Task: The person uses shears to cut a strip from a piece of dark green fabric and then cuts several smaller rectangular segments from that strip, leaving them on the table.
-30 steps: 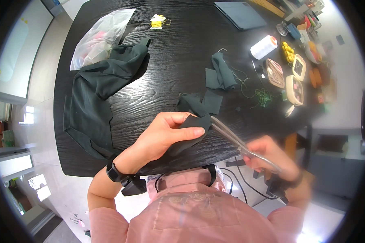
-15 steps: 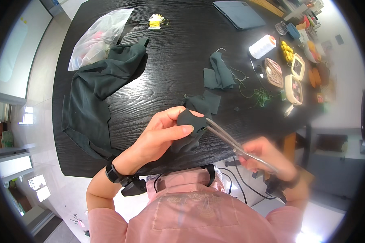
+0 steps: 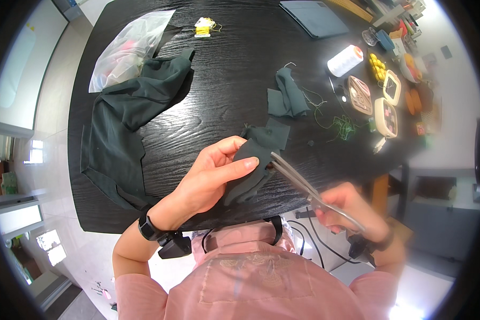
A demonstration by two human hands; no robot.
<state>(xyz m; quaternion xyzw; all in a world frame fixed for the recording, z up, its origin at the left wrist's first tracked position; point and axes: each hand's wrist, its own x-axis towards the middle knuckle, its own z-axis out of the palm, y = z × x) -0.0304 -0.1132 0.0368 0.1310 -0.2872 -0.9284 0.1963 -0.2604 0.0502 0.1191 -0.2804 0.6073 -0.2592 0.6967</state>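
While scissors (image 3: 298, 181) bite its edge (right), fabric piece (image 3: 253, 160) hangs.

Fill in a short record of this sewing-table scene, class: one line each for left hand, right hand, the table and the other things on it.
left hand: left hand pinches a small dark green fabric piece
right hand: right hand holds scissors, blades at the fabric's edge
table: black wooden table
other things: large dark green cloth, clear plastic bag, white thread spool, folded green scrap, loose green thread
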